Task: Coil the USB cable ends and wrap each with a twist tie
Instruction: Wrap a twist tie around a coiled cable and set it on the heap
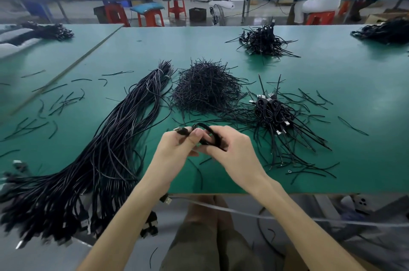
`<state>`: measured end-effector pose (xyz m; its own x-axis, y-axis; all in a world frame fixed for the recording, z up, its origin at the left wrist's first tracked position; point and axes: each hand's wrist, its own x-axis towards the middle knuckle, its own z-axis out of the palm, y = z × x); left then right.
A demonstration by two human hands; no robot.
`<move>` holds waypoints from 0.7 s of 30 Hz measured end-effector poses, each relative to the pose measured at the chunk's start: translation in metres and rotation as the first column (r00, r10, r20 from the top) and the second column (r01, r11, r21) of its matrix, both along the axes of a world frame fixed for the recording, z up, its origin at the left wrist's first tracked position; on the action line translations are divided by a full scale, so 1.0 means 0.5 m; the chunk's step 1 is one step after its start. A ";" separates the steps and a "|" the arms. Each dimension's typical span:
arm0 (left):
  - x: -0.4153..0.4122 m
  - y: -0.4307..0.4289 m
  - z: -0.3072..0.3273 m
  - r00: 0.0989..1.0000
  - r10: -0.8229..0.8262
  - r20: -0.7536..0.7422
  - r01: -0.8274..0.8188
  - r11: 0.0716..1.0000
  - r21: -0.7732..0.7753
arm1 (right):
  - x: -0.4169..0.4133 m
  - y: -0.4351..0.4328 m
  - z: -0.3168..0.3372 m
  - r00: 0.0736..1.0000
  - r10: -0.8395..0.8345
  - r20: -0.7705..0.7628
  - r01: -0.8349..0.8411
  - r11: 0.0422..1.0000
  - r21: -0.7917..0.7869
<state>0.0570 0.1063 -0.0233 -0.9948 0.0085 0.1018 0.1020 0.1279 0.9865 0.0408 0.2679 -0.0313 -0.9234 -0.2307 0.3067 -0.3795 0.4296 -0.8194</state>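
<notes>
Left hand (174, 149) pinches the plug end of my USB cable (210, 132), right hand (234, 153) curls round its coil, loop running left-right between them, twist-tie pile (205, 91) dead ahead, neither hand clearly nearer.

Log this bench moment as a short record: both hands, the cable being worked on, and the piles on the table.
left hand: pinches the cable's plug end
right hand: grips the cable's loop
cable: black, looped between both hands, no tie visible
loose bundle: left of the hands, overhanging the near edge
twist ties: heap beyond the hands
coiled cables: pile right of the heap
table: green top
</notes>
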 end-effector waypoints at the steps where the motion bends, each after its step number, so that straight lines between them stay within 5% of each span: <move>1: -0.001 -0.003 -0.002 1.000 0.003 0.017 -0.003 1.000 0.016 | 0.000 0.001 0.001 1.000 0.027 -0.007 -0.026 0.998 0.062; 9: -0.017 -0.030 -0.023 0.991 0.040 0.131 -0.006 0.968 -0.251 | 0.012 0.008 -0.028 0.992 0.093 -0.084 -0.052 0.916 0.399; 13: -0.018 -0.058 -0.029 0.994 0.110 0.017 -0.088 0.875 -0.477 | 0.016 0.002 -0.028 0.989 0.121 -0.084 -0.069 0.884 0.463; 21: -0.030 -0.096 -0.012 0.973 -0.203 0.113 0.215 0.608 -0.764 | 0.015 -0.003 -0.023 0.961 0.222 -0.163 -0.081 0.793 0.604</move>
